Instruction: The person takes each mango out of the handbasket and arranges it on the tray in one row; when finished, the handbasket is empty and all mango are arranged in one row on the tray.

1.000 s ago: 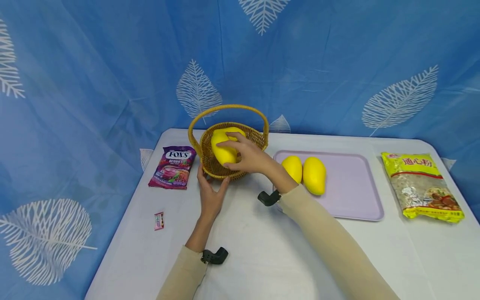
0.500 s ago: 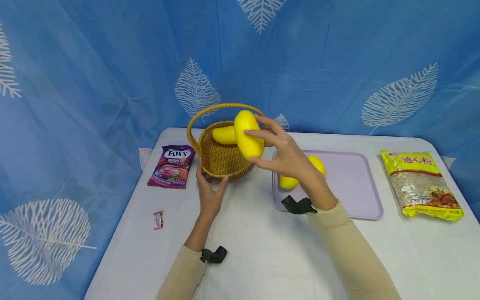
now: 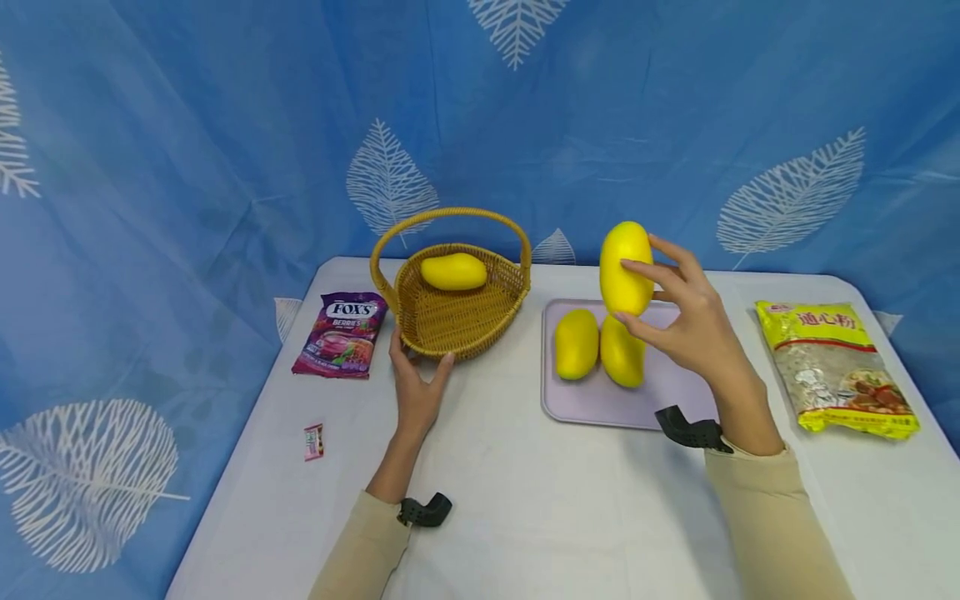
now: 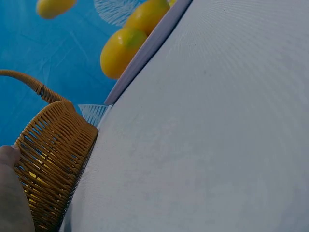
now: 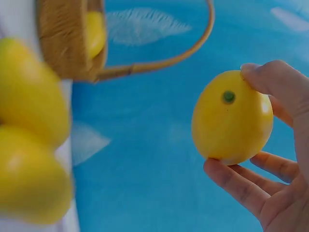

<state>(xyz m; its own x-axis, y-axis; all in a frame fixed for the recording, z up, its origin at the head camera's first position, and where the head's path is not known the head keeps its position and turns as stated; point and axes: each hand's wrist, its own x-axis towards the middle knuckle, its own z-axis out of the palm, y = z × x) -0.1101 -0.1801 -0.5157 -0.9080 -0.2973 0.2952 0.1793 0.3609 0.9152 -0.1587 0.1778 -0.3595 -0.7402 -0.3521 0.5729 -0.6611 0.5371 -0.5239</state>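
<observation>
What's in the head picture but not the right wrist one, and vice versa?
Of these two, only the head view shows the left hand, purple Fox's bag, small packet and yellow bag.
Only the right wrist shows a green spot on the held fruit.
Both show the right hand, basket holding one fruit, and two other fruits.

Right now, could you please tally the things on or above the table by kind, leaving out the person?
Mangoes: 4
Bags: 2
Basket: 1
Tray: 1
Small packet: 1
Total: 9
</observation>
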